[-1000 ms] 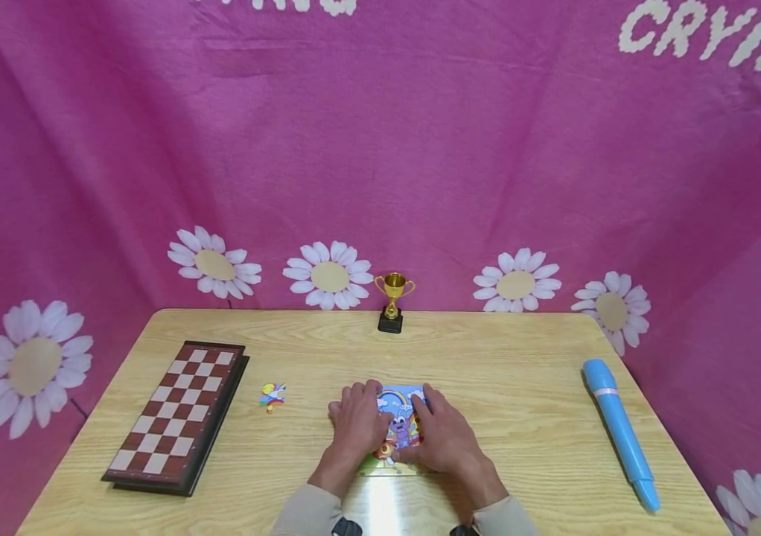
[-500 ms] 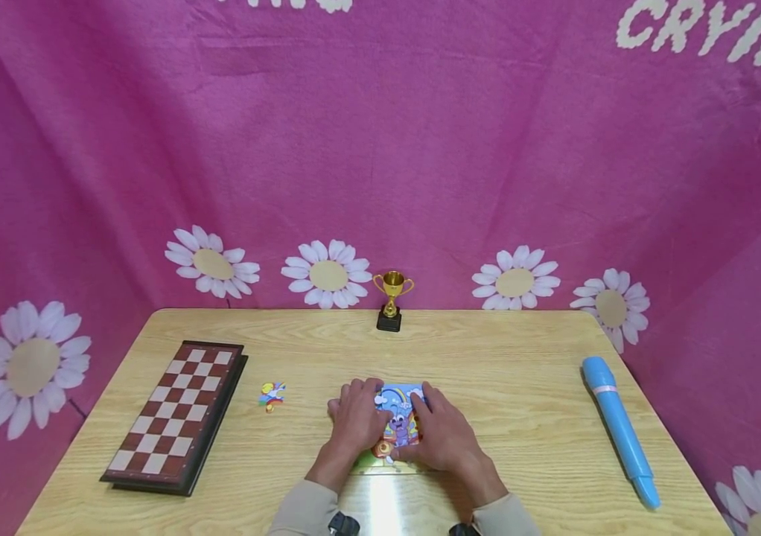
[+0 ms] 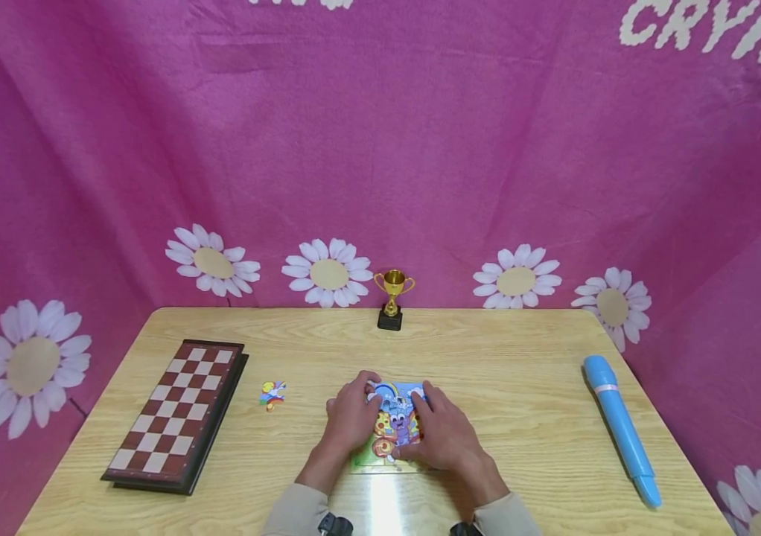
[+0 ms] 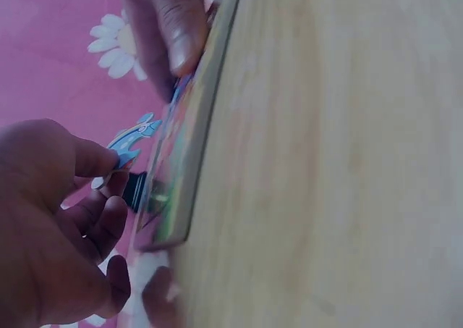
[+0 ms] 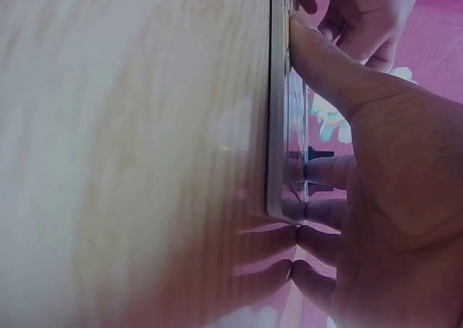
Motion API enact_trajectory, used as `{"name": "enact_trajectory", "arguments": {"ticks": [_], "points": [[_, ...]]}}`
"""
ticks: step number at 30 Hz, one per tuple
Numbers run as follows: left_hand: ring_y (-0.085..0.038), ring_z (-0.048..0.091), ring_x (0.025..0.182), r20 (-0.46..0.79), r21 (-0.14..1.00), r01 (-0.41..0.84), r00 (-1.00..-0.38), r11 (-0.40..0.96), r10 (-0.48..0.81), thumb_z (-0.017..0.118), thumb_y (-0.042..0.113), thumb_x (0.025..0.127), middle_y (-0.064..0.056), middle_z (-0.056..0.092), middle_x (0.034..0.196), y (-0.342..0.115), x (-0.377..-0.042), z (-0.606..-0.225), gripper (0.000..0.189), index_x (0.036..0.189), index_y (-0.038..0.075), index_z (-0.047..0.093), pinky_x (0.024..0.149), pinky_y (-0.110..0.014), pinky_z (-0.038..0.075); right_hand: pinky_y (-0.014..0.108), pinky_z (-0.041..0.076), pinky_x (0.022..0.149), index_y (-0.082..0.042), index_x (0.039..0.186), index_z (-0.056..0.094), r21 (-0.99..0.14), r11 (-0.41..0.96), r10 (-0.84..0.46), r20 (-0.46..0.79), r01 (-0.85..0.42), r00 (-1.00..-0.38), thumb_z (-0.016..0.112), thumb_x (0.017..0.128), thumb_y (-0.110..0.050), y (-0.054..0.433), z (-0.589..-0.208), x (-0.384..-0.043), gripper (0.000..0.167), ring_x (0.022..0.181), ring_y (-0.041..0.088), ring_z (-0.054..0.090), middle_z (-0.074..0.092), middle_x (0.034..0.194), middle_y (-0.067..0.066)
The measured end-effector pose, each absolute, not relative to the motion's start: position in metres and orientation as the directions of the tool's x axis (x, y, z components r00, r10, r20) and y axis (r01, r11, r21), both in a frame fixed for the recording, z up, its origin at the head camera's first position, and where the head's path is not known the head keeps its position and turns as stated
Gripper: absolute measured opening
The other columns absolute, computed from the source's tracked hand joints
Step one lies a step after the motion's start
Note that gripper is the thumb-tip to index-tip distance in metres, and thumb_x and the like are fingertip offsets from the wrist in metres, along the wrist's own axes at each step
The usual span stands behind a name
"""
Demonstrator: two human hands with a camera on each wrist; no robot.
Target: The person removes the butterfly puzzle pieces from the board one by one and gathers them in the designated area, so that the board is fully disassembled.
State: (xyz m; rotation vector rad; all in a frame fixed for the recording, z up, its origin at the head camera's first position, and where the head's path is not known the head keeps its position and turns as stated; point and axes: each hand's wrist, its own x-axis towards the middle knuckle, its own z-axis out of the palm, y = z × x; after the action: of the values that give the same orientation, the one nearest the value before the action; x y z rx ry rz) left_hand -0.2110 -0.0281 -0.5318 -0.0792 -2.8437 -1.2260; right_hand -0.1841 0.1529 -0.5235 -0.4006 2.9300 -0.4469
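A colourful cartoon jigsaw puzzle lies on the table between the hands, with a green lower strip showing on its base. My left hand is over its upper left part. Seen from the left wrist, a blue puzzle piece is pinched between thumb and fingers, tilted up off the puzzle. My right hand rests along the puzzle's right side with its fingers spread. In the right wrist view its thumb lies on the puzzle face while its fingertips touch down at the edge and on the tabletop.
One loose puzzle piece lies to the left, beside a folded chessboard. A small gold trophy stands at the back edge of the wooden table. Toward the right edge lies a blue microphone-shaped object. Pink flowered cloth hangs behind.
My left hand has risen and drawn left off the puzzle, its fingers now bent around a blue piece. More of the puzzle's left part shows. The right hand has stayed in place.
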Motion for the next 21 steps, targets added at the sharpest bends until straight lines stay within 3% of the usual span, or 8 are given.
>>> {"name": "enact_trajectory", "arguments": {"ticks": [10, 21], "points": [[-0.02, 0.06, 0.096, 0.064, 0.727, -0.006, -0.995, 0.686, -0.076, 0.062, 0.017, 0.089, 0.002, 0.066, 0.095, -0.065, -0.219, -0.528, 0.02, 0.109, 0.02, 0.061, 0.074, -0.038, 0.034, 0.051, 0.032, 0.112, -0.006, 0.146, 0.041, -0.327, 0.916, -0.28, -0.109, -0.231, -0.954, 0.071, 0.069, -0.069, 0.153, -0.523, -0.183, 0.103, 0.144, 0.035, 0.029, 0.028, 0.157, 0.018], [-0.027, 0.057, 0.106, -0.01, 0.679, -0.105, -0.991, 0.726, -0.134, 0.057, 0.018, 0.093, -0.005, 0.068, 0.107, -0.101, -0.222, -0.526, 0.023, 0.116, 0.016, 0.06, 0.08, -0.046, 0.034, 0.052, 0.03, 0.113, -0.008, 0.146, 0.04, -0.332, 0.918, -0.269, -0.128, -0.215, -0.955, 0.07, 0.07, -0.069, 0.151, -0.524, -0.184, 0.103, 0.145, 0.035, 0.026, 0.026, 0.158, 0.017]]}}
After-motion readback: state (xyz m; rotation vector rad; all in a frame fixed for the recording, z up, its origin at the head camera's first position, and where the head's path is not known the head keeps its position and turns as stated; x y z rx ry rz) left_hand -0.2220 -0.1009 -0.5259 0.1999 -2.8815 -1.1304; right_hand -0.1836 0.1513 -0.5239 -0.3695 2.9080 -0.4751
